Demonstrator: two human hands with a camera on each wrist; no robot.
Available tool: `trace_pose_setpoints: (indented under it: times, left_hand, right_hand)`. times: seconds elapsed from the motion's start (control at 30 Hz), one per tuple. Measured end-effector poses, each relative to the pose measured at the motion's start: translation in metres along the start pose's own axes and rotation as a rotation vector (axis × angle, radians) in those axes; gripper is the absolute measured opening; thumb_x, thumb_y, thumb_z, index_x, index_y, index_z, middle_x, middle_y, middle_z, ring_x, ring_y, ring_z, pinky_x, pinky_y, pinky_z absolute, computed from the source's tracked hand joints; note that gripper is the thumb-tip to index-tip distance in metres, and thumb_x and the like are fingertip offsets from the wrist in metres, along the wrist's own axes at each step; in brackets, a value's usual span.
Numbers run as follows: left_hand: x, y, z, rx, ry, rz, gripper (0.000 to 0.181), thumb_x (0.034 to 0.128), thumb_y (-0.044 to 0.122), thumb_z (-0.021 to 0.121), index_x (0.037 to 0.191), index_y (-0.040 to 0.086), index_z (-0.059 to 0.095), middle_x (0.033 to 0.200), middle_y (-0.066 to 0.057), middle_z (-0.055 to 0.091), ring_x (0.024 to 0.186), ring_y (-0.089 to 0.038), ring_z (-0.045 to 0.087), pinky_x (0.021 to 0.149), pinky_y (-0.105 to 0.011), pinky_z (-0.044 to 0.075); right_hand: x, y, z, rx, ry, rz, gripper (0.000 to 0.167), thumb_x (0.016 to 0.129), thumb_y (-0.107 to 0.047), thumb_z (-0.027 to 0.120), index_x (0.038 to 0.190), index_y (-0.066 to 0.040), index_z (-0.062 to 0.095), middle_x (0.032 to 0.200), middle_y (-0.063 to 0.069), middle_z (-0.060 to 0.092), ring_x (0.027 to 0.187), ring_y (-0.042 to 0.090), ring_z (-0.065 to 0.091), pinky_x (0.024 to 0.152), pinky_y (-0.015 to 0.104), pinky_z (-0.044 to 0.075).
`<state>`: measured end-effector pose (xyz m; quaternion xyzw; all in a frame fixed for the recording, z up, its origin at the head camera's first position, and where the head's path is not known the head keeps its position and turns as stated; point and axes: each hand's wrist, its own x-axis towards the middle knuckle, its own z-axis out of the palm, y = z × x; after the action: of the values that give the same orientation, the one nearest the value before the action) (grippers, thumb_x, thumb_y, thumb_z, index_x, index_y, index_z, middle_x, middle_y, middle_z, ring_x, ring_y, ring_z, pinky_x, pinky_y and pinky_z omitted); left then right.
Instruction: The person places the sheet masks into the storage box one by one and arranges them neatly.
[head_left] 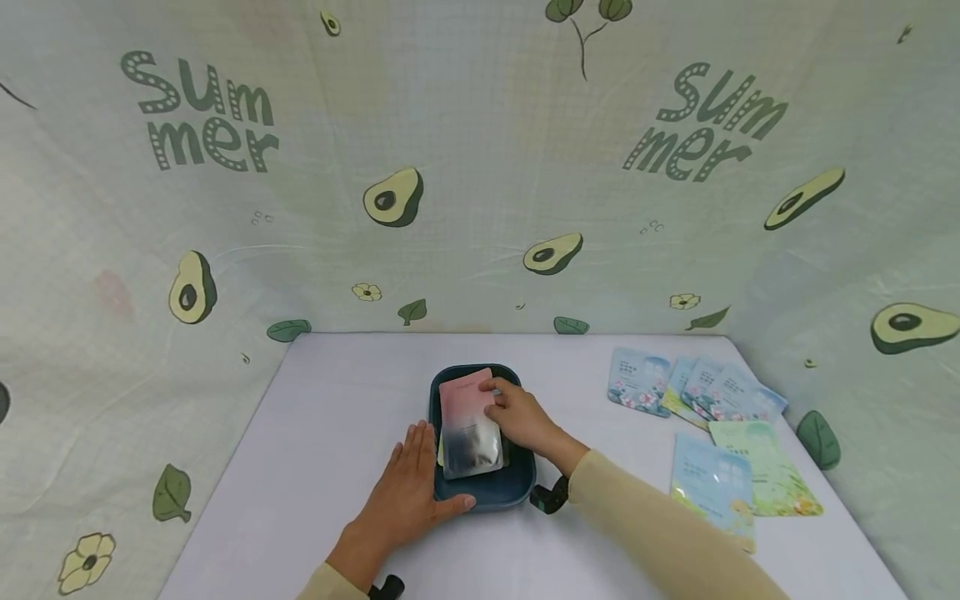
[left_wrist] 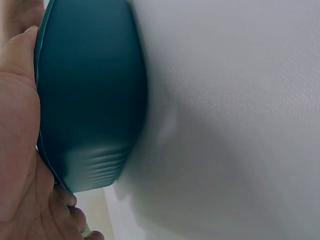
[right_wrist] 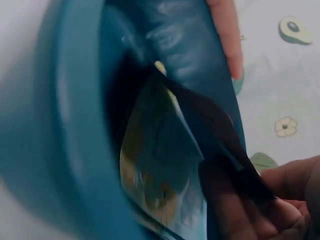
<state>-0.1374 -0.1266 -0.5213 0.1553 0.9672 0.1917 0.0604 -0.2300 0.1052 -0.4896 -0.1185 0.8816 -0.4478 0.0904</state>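
Observation:
A dark teal plastic bin (head_left: pixel 517 493) stands on the white table. My right hand (head_left: pixel 525 419) pinches the right edge of a pink-to-grey face mask packet (head_left: pixel 471 429), which lies tilted over the bin's opening. In the right wrist view this packet (right_wrist: pixel 212 117) shows dark, between the thumb and fingers. Beneath it, inside the bin, another packet (right_wrist: pixel 155 155) with a light, patterned face is partly hidden. My left hand (head_left: pixel 401 492) rests against the bin's near left side, fingers straight and thumb along the front rim. The left wrist view shows that hand at the bin's wall (left_wrist: pixel 95 85).
On the table's right side lie several blue floral packets (head_left: pixel 637 382), some overlapping in a fan. In front of them are a green packet (head_left: pixel 768 471) and a light blue packet (head_left: pixel 712 483). A cloth (head_left: pixel 465 275) printed with avocados hangs behind the table.

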Motion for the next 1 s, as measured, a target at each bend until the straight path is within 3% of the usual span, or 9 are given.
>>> trace_pose_setpoints:
  times: [0.07,0.13,0.27,0.37,0.47,0.67,0.73,0.87,1.0]
  left_hand:
    - [0.000,0.000,0.000,-0.004,-0.003,0.001,0.128,0.0863,0.083,0.062,0.166,-0.005,0.016,0.174,-0.025,0.017,0.163,-0.041,0.014,0.127,-0.062,0.024]
    - [0.000,0.000,0.001,-0.001,-0.007,-0.001,0.128,0.0863,0.085,0.060,0.166,-0.005,0.015,0.174,-0.025,0.016,0.163,-0.041,0.014,0.128,-0.061,0.025]
    - [0.000,0.000,0.001,-0.006,-0.007,-0.001,0.129,0.0862,0.086,0.059,0.166,-0.005,0.015,0.174,-0.024,0.016,0.163,-0.041,0.014,0.128,-0.060,0.025]
    - [0.000,0.000,0.001,-0.007,-0.005,-0.002,0.129,0.0861,0.086,0.059,0.166,-0.006,0.015,0.175,-0.024,0.016,0.163,-0.041,0.014,0.128,-0.060,0.025]
    - [0.000,0.000,0.001,-0.011,-0.005,-0.004,0.129,0.0861,0.085,0.060,0.166,-0.006,0.014,0.174,-0.024,0.017,0.163,-0.041,0.014,0.128,-0.059,0.026]
    - [-0.001,0.002,0.003,-0.020,0.021,0.001,0.127,0.0867,0.079,0.067,0.166,-0.006,0.015,0.173,-0.026,0.019,0.163,-0.042,0.016,0.127,-0.060,0.026]
    - [-0.001,0.003,0.003,-0.027,0.029,0.000,0.126,0.0868,0.077,0.069,0.166,-0.006,0.015,0.173,-0.026,0.020,0.163,-0.041,0.016,0.128,-0.060,0.026]
    - [-0.001,0.002,0.003,-0.036,0.030,-0.007,0.126,0.0872,0.076,0.069,0.166,-0.005,0.014,0.174,-0.025,0.019,0.163,-0.041,0.015,0.128,-0.059,0.025]
    - [-0.001,0.002,0.003,-0.047,0.029,-0.011,0.126,0.0880,0.076,0.068,0.166,-0.005,0.013,0.174,-0.025,0.018,0.163,-0.041,0.015,0.129,-0.059,0.024]
  right_hand:
    - [0.000,0.001,0.000,-0.062,0.000,-0.036,0.035,0.105,-0.015,0.064,0.141,-0.015,0.063,0.135,0.017,0.070,0.123,0.033,0.069,0.094,0.050,0.060]
    - [0.001,0.002,-0.001,-0.096,0.009,-0.064,0.038,0.103,-0.012,0.067,0.141,-0.012,0.063,0.127,0.016,0.073,0.106,0.029,0.075,0.083,0.043,0.062]
    - [0.001,0.002,-0.001,-0.069,0.033,-0.046,0.042,0.098,-0.009,0.074,0.139,-0.009,0.064,0.111,0.014,0.076,0.069,0.019,0.072,0.063,0.032,0.058]
    - [0.000,0.002,-0.001,-0.051,0.044,-0.025,0.044,0.097,-0.008,0.076,0.139,-0.008,0.064,0.110,0.015,0.077,0.058,0.014,0.068,0.059,0.028,0.056]
    - [0.000,0.002,-0.002,-0.062,0.064,-0.011,0.046,0.097,-0.011,0.076,0.141,-0.007,0.063,0.113,0.016,0.077,0.062,0.012,0.070,0.060,0.028,0.058]
    - [-0.015,0.002,-0.016,-0.190,0.195,-0.040,0.042,0.101,-0.024,0.073,0.139,-0.006,0.065,0.122,0.016,0.076,0.101,0.026,0.078,0.084,0.044,0.064]
    - [-0.023,0.005,-0.023,-0.218,0.237,-0.059,0.040,0.102,-0.025,0.071,0.137,-0.005,0.066,0.122,0.016,0.076,0.105,0.028,0.077,0.087,0.045,0.064]
    - [-0.042,0.024,-0.040,-0.331,0.306,-0.085,0.041,0.103,-0.027,0.071,0.137,-0.003,0.066,0.125,0.017,0.076,0.112,0.032,0.075,0.093,0.048,0.062]
    - [-0.067,0.054,-0.061,-0.482,0.328,-0.076,0.050,0.104,-0.028,0.070,0.142,0.003,0.060,0.139,0.025,0.067,0.127,0.042,0.066,0.107,0.056,0.053]
